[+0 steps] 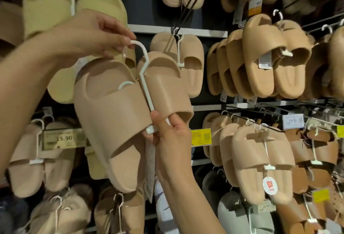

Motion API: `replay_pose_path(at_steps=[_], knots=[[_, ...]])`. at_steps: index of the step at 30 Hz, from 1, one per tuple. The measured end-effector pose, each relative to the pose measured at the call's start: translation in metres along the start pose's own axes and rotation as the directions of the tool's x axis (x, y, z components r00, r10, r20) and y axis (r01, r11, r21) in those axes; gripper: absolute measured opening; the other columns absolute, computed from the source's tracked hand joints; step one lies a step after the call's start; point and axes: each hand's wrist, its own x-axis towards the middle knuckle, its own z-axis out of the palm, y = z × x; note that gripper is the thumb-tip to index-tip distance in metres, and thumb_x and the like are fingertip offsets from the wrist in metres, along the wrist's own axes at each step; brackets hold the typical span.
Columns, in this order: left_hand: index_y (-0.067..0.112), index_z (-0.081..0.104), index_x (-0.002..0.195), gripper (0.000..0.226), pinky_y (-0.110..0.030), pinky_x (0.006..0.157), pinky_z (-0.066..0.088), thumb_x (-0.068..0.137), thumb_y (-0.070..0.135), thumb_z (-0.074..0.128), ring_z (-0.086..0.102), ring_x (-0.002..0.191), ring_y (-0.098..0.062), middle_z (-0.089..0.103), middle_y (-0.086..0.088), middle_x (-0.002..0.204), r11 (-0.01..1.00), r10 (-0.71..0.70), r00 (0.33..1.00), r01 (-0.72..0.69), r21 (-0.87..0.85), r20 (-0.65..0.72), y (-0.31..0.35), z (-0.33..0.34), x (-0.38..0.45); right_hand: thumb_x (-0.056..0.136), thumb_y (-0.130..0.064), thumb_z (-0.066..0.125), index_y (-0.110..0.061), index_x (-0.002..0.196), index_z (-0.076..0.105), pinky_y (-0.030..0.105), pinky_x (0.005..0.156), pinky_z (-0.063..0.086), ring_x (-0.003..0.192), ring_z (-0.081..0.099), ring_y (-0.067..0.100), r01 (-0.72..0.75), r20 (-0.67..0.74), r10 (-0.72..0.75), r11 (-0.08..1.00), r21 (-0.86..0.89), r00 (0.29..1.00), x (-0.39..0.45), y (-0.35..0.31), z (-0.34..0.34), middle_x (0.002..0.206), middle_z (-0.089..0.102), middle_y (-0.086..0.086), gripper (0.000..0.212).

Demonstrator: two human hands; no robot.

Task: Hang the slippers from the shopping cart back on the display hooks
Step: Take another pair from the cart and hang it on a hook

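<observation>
A pair of tan foam slippers (115,114) on a white plastic hanger (144,77) is held up in front of the display wall. My left hand (89,34) pinches the hanger's hooked top. My right hand (171,135) grips the hanger's lower end and the toe strap of the right slipper. A black display hook (176,30) juts out just right of the hanger's top, with another tan pair (188,60) hanging on it. The shopping cart is out of view.
Yellow-green slippers (50,5) hang at the upper left. Rows of tan slippers (260,62) fill hooks to the right, darker brown pairs (316,152) lower right, grey ones (234,213) at the bottom. Yellow price tags (201,137) sit on the shelf rails (178,30).
</observation>
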Motion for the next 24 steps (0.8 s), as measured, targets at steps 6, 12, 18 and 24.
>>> replay_pose_path(at_steps=[6,12,18,24], knots=[[0.024,0.064,0.111,0.023,-0.021,0.078,0.043,0.089,0.026,0.06,0.058,0.095,-0.012,0.064,0.0,0.105,0.993,0.072,0.993,-0.063,0.099,-0.091,0.026,0.019,0.023,0.09,-0.003,0.054,-0.006,0.077,0.059,0.019,0.045,0.049,0.047,0.056,0.01,-0.002,-0.124,0.026,0.983,0.186,0.992,0.037,-0.038,-0.002,0.058,0.059,0.003,0.014],[0.03,0.035,0.141,0.059,-0.036,0.099,0.041,0.088,0.032,0.059,0.049,0.118,-0.016,0.048,0.002,0.137,0.984,0.085,0.996,-0.087,0.157,0.017,0.037,0.059,0.044,0.092,-0.005,0.053,-0.002,0.092,0.057,0.017,0.046,0.048,0.063,0.051,0.015,0.171,-0.246,-0.124,0.969,0.18,0.961,0.082,-0.074,-0.002,0.081,0.056,0.009,0.005],[0.043,0.025,0.14,0.063,-0.028,0.067,0.043,0.089,0.028,0.057,0.049,0.1,-0.014,0.049,0.007,0.116,0.998,0.003,0.991,-0.01,0.055,0.131,0.037,0.104,0.082,0.092,-0.008,0.054,-0.007,0.097,0.06,0.035,0.075,0.058,0.096,0.062,0.027,0.215,-0.342,-0.183,0.975,0.059,0.922,0.133,-0.098,-0.013,0.107,0.063,0.014,0.008],[0.033,0.017,0.147,0.083,-0.038,0.08,0.049,0.081,0.038,0.067,0.045,0.116,-0.022,0.038,0.0,0.141,0.994,-0.108,0.991,0.107,0.009,0.076,0.023,0.134,0.127,0.091,-0.007,0.055,-0.004,0.104,0.06,0.036,0.078,0.057,0.094,0.062,0.027,0.188,-0.35,-0.177,0.982,-0.001,0.92,0.189,-0.114,-0.016,0.107,0.063,0.015,0.015]])
